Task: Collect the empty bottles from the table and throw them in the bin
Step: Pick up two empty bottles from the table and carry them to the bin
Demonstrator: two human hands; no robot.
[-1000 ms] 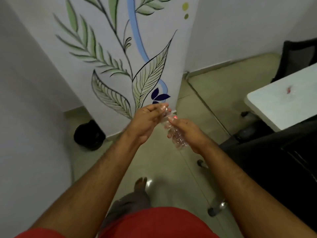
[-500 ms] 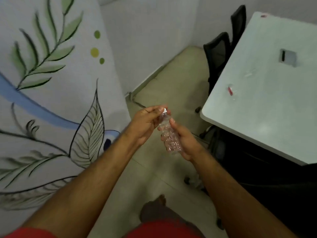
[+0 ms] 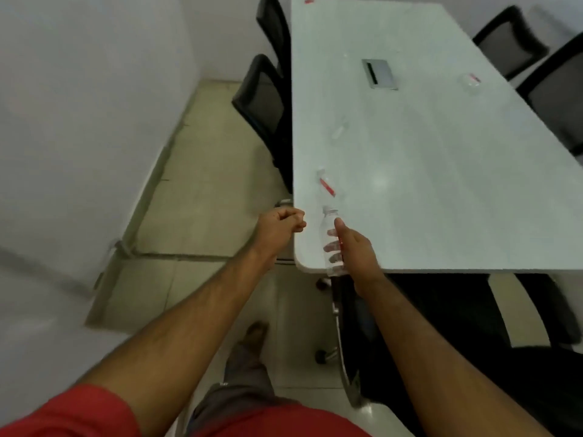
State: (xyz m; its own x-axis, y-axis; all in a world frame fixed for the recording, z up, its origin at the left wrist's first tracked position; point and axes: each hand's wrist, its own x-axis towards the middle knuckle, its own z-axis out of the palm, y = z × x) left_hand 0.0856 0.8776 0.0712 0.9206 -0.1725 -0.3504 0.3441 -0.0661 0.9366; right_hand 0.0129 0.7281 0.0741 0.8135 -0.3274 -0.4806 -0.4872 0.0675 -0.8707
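Note:
A small clear plastic bottle (image 3: 328, 234) stands upright in my right hand (image 3: 353, 247), over the near left corner of the white table (image 3: 441, 190). My left hand (image 3: 280, 224) is a closed fist just left of the table's edge, apart from the bottle; nothing shows in it. On the table lie a clear bottle with a red label (image 3: 326, 184) near the left edge, another clear bottle (image 3: 339, 131) farther on, and a crushed one (image 3: 470, 82) at the far right. No bin is in view.
Black office chairs stand along the table's left side (image 3: 263, 102) and right side (image 3: 555, 89), and one is pushed under the near end (image 3: 457, 326). A grey cable hatch (image 3: 378, 74) sits mid-table. White walls close off the left; tiled floor lies between.
The view has swung right, from the painted wall and black bin to the table. My left hand has come off the bottle's top and closed into a fist; my right hand still holds the bottle.

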